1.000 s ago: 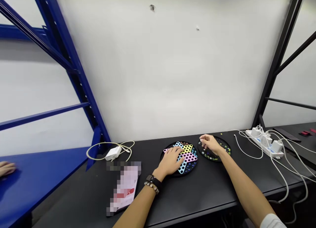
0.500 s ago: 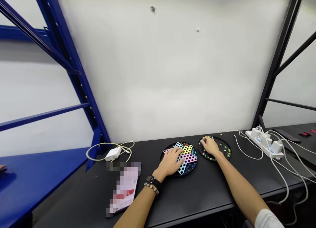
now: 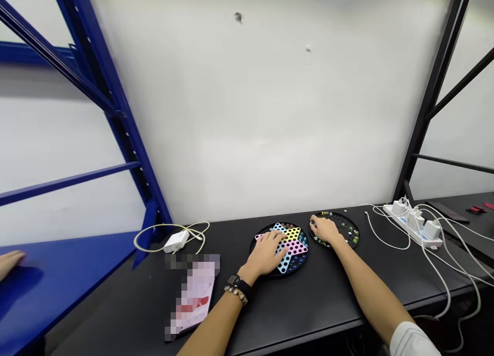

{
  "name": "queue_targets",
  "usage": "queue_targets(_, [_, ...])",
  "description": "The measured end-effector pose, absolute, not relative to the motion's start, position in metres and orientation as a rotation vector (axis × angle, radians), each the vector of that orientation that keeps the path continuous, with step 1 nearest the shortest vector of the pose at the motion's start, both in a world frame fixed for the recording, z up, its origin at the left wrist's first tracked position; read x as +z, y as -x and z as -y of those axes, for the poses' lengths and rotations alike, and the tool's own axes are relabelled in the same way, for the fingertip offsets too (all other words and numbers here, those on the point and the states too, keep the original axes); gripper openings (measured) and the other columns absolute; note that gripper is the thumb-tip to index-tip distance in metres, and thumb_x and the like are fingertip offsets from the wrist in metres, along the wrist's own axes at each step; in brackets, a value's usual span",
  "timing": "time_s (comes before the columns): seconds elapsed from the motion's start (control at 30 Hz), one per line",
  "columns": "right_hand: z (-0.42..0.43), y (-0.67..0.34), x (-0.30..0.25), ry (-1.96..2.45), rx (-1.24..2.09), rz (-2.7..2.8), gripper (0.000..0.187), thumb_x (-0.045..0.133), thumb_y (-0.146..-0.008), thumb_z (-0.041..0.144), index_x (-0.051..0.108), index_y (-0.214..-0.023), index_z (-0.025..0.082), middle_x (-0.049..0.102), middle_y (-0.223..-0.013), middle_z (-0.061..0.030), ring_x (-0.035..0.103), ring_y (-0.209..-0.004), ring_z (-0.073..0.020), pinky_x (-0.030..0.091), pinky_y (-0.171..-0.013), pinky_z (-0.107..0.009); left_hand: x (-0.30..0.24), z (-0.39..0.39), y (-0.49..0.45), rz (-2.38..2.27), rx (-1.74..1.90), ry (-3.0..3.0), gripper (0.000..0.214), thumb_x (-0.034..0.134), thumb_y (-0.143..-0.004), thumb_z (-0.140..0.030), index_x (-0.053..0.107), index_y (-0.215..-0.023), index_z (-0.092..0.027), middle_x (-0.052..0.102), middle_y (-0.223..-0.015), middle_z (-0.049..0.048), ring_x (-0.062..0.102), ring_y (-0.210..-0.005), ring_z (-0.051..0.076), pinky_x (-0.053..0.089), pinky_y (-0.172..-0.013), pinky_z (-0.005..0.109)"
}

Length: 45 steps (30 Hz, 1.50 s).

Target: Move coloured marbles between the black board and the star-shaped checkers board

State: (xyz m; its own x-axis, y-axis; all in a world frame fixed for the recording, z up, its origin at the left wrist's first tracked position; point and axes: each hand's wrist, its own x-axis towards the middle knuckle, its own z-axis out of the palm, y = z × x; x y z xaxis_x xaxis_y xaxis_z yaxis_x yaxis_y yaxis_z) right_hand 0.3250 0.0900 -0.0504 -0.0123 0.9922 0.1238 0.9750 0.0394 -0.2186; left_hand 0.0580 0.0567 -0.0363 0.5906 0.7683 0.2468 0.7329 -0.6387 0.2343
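A round black Chinese-checkers board (image 3: 296,243) with a coloured star of holes lies on the black table. My left hand (image 3: 267,252) rests flat on its left half, fingers stretched out, a watch and bead bracelet on the wrist. To the right sits a round black tray (image 3: 347,227) holding several coloured marbles. My right hand (image 3: 323,229) is curled over the tray's left side, fingers down among the marbles; what they hold, if anything, is hidden.
A white power strip (image 3: 412,218) with plugs and white cables lies at the right. A white charger (image 3: 176,239) with a coiled cable and a blurred pink booklet (image 3: 195,291) lie at the left. Blue shelving (image 3: 57,273) stands left, with another person's hand (image 3: 10,261) on it.
My right hand has dropped from just above the marble tray down into its left side. The other person's hand on the blue shelf slid out and came back. My left hand stayed put.
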Motion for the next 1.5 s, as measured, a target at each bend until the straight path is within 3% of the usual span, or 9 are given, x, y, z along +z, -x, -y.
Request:
queue_targets(0.17, [-0.093,-0.326,-0.056,1.791,0.393,1.915,0.012,0.053,-0.091,0.031,0.054,-0.092,0.020,0.065,-0.089,-0.0085,0.060,-0.087,-0.0225,0.037,-0.077,-0.032,-0.036,-0.056,-0.058,-1.283,0.506,-2.706,0.039,0.043,-0.095,-0.042,0.054,-0.128,-0.026,0.052,-0.138,0.0069,0.045,-0.129,0.028,0.035,-0.109,0.047])
queue_targets(0.23, [-0.093,-0.329,-0.054,1.700,0.496,1.845,0.018,0.052,-0.091,0.036,0.051,-0.082,0.020,0.060,-0.079,-0.0050,0.057,-0.076,-0.0185,0.038,-0.071,-0.029,-0.036,-0.056,-0.058,-1.286,0.501,-2.707,0.039,0.042,-0.095,-0.042,0.054,-0.128,-0.026,0.052,-0.138,0.0070,0.045,-0.129,0.028,0.035,-0.109,0.047])
queue_targets(0.43, [-0.083,-0.353,-0.028,1.352,0.796,1.609,0.048,0.008,-0.097,0.056,0.041,-0.084,0.023,0.036,-0.061,0.0063,0.023,-0.042,-0.0098,0.032,-0.046,-0.023,-0.038,-0.058,-0.058,-1.284,0.519,-2.716,0.040,0.042,-0.095,-0.043,0.054,-0.129,-0.027,0.053,-0.138,0.0066,0.046,-0.128,0.028,0.035,-0.109,0.046])
queue_targets(0.53, [-0.077,-0.359,-0.020,1.186,0.941,1.436,0.050,0.007,-0.096,0.059,0.040,-0.082,0.024,0.032,-0.061,0.0068,0.016,-0.041,-0.0095,0.027,-0.042,-0.023,-0.038,-0.058,-0.058,-1.283,0.521,-2.711,0.040,0.042,-0.095,-0.044,0.055,-0.129,-0.026,0.053,-0.137,0.0073,0.047,-0.127,0.028,0.035,-0.108,0.046])
queue_targets(0.63, [-0.076,-0.350,-0.026,1.281,0.947,1.502,0.050,0.015,-0.096,0.059,0.043,-0.074,0.023,0.037,-0.059,0.0056,0.020,-0.041,-0.0097,0.027,-0.044,-0.024,-0.038,-0.057,-0.057,-1.285,0.512,-2.707,0.040,0.043,-0.095,-0.043,0.055,-0.129,-0.025,0.053,-0.138,0.0071,0.046,-0.127,0.028,0.035,-0.109,0.047])
queue_targets(0.77, [-0.074,-0.333,-0.034,1.468,0.729,1.874,0.041,0.041,-0.094,0.043,0.049,-0.061,0.020,0.049,-0.057,0.0015,0.044,-0.055,-0.0123,0.036,-0.059,-0.025,-0.037,-0.057,-0.057,-1.282,0.520,-2.710,0.040,0.042,-0.095,-0.044,0.054,-0.129,-0.026,0.053,-0.138,0.0068,0.047,-0.127,0.028,0.036,-0.108,0.048])
queue_targets(1.0, [-0.055,-0.330,-0.024,1.669,0.816,2.130,0.009,0.064,-0.080,0.028,0.060,-0.082,0.019,0.063,-0.071,0.0003,0.055,-0.065,-0.0140,0.036,-0.058,-0.023,-0.037,-0.057,-0.058,-1.278,0.520,-2.710,0.040,0.042,-0.095,-0.044,0.055,-0.129,-0.026,0.053,-0.138,0.0069,0.046,-0.128,0.028,0.035,-0.109,0.047])
queue_targets(1.17, [-0.053,-0.328,-0.025,1.714,0.825,2.146,0.009,0.065,-0.079,0.027,0.060,-0.078,0.019,0.062,-0.069,0.0007,0.053,-0.061,-0.0129,0.034,-0.056,-0.023,-0.033,-0.053,-0.059,-1.309,0.518,-2.714,0.039,0.042,-0.094,-0.043,0.056,-0.127,-0.028,0.055,-0.137,0.0055,0.048,-0.125,0.028,0.036,-0.106,0.046])
queue_targets(1.5, [-0.046,-0.284,-0.012,1.315,0.652,2.026,0.026,0.049,-0.093,0.040,0.056,-0.079,0.018,0.058,-0.066,0.0018,0.049,-0.060,-0.0115,0.035,-0.058,-0.022,-0.016,-0.056,-0.068,-1.519,0.439,-2.590,0.033,0.057,-0.083,-0.050,0.062,-0.109,-0.029,0.066,-0.119,0.0036,0.056,-0.110,0.031,0.042,-0.091,0.046])
